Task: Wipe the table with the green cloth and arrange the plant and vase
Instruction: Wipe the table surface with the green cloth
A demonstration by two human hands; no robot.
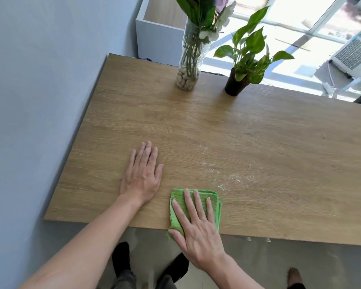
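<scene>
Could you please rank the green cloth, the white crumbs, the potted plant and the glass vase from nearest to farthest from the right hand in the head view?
From the right hand:
1. Green cloth, directly under the palm, at the near edge.
2. White crumbs, just beyond the cloth, mid-table.
3. and 4. Potted plant and glass vase, both at the far edge, vase on the left; too close to call.

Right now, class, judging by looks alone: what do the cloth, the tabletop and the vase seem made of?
Green cloth: soft woven or microfibre fabric, ribbed texture, folded layers.
Tabletop: wood or wood-look laminate, matt, printed-looking grain.
Vase: clear glass or plastic; stems and pebbles show through.
</scene>
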